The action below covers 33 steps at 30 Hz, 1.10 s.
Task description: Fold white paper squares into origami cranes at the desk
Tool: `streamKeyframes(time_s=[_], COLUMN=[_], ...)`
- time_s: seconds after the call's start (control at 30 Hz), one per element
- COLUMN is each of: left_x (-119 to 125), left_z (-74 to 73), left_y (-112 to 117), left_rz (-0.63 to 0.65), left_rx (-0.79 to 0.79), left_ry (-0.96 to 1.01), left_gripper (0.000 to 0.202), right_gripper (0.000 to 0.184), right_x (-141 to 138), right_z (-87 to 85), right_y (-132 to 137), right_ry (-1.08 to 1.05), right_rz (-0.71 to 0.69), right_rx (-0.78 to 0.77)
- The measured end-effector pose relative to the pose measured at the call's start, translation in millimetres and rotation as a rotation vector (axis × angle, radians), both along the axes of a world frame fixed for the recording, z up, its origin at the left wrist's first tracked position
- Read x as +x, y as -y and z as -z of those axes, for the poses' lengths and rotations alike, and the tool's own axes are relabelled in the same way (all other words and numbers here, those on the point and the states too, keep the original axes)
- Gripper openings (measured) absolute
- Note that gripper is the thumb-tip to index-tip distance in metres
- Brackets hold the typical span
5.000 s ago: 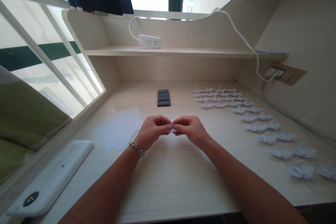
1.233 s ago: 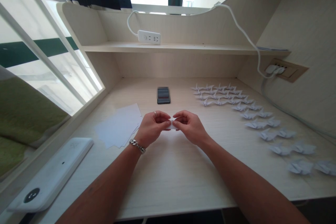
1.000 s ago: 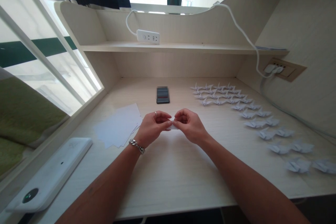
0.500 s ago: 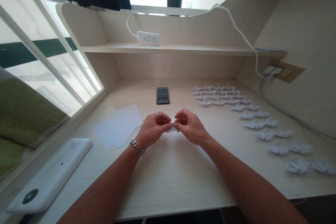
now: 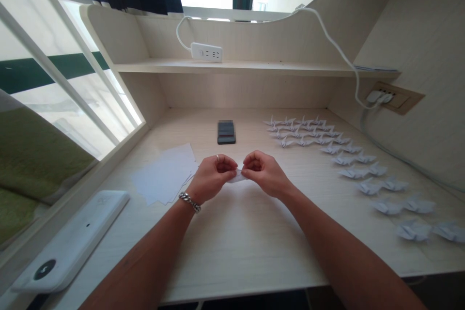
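A small folded piece of white paper (image 5: 237,178) is pinched between my two hands above the middle of the desk. My left hand (image 5: 214,174), with a ring and a chain bracelet at the wrist, grips its left side between thumb and fingers. On the right side, the thumb and forefinger of my right hand (image 5: 262,170) hold the same paper. Most of the folds are hidden behind my fingertips. Left of my hands lies a loose stack of white paper sheets (image 5: 162,172). Several folded paper cranes (image 5: 330,149) stand in rows to the right.
A dark phone-like object (image 5: 226,132) lies beyond my hands. At the left edge is a long white device (image 5: 72,242) with a round dark spot. A power strip (image 5: 206,52) rests on the shelf (image 5: 247,68), and a white cable runs to the wall socket (image 5: 394,98).
My fingertips have drawn slightly apart, with the right hand a little further right, so more of the folded paper shows between them. The view has shifted marginally.
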<state>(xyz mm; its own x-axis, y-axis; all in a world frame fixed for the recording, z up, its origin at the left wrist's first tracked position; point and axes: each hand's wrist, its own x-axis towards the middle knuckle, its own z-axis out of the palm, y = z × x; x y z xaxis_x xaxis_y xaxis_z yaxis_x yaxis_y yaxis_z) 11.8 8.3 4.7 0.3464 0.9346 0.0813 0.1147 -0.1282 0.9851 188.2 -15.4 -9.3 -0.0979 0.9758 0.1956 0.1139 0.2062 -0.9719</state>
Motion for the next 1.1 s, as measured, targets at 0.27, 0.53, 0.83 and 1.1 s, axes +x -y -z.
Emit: streamKeyframes(time_s=[0.27, 0.53, 0.83, 1.1], left_x=[1, 3, 0, -8], left_z=[-3.3, -1.1, -0.1, -4.7], left_y=[3, 3, 0, -1], left_rz=[-0.005, -0.016, -0.03, 0.042], left_rx=[-0.04, 0.068, -0.01, -0.168], left_ry=[0.036, -0.027, -0.039, 0.182], left_gripper=[0.022, 0.014, 0.012, 0.026], right_gripper=[0.017, 0.016, 0.02, 0.021], right_x=[2, 0, 3, 4], right_z=[-0.3, -1.0, -2.3, -3.1], right_y=[-1, -2, -4, -5], right_ry=[-0.021, -0.052, -0.186, -0.213], right_rz=[0.038, -0.009, -0.037, -0.037], right_rx=[0.038, -0.029, -0.187, -0.129])
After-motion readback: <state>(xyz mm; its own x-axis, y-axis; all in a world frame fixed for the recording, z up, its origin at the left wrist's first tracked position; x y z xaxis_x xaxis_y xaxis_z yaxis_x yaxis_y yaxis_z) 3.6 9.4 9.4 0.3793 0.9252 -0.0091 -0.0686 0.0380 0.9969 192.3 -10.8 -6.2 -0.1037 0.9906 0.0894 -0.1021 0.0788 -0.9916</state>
